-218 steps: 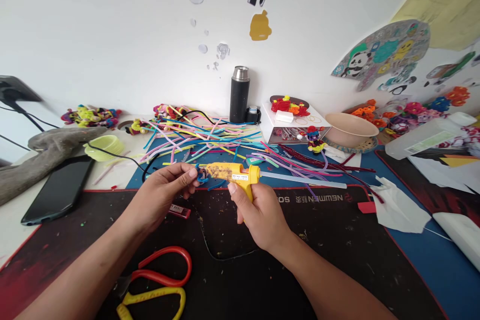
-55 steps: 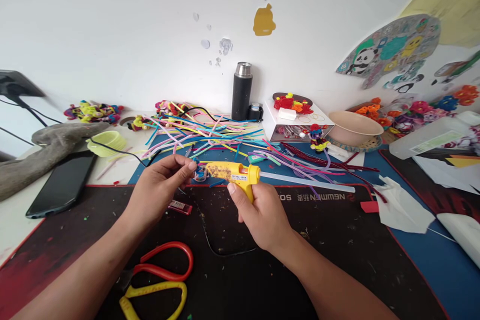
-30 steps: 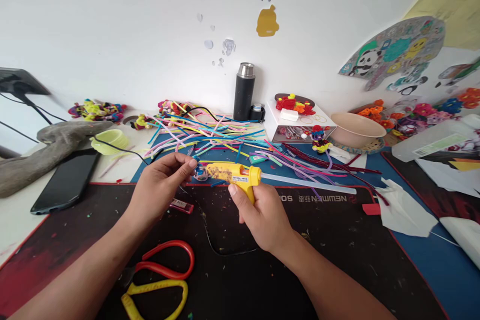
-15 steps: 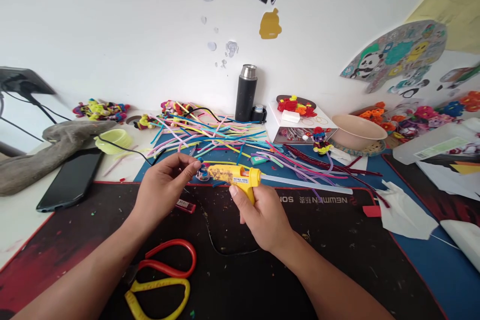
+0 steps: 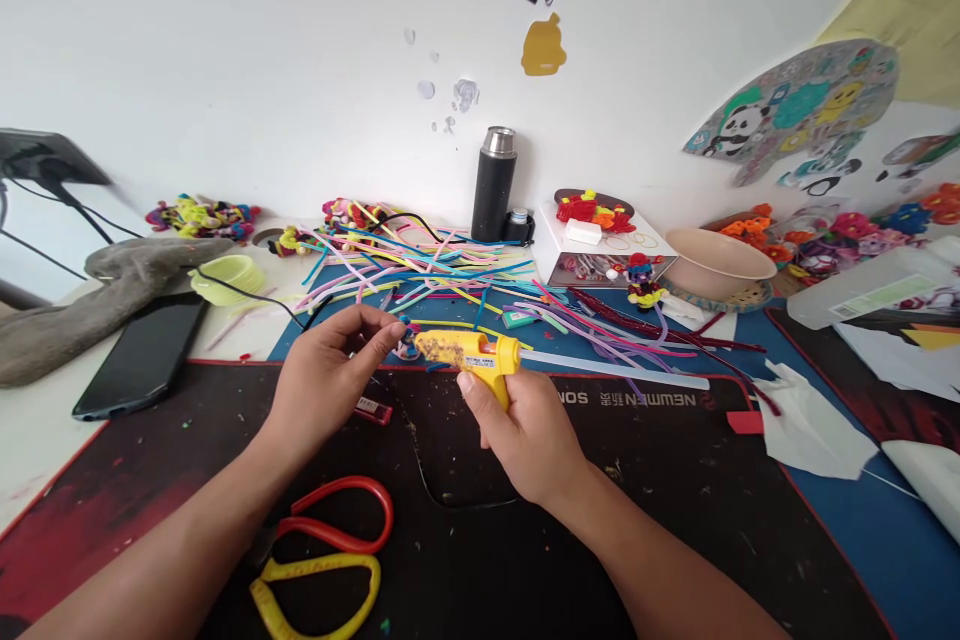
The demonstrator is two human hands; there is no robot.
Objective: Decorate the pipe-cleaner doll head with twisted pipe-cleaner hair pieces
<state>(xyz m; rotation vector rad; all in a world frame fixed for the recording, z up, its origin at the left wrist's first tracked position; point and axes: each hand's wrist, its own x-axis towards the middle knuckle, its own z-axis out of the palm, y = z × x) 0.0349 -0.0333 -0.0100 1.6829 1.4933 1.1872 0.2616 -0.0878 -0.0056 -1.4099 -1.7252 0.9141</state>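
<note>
Gripping a yellow glue gun in the right hand, with the thumb along its near side and the other fingers mostly hidden; cannot tell how hard pressing. Pinching a small blue-and-white piece with the left hand, with thumb and forefinger drawn narrow on its edge, over the far part of the black mat. Impossible to judge from this angle whether touching the nozzle or just short of it. Likely to scorch the left fingertips, if hot, after even a slight twitch of the right wrist, with so tight a pinch right beside the tip. Could also squeeze out too much glue, or lay it off the mark, for want of a clear view of the contact. Might twist or drop the piece, given so small an edge to hold. Could drip near the red packet. Might bump the long glue stick, jutting far out behind, against the pipe cleaners and so jolt the nozzle aside.
</note>
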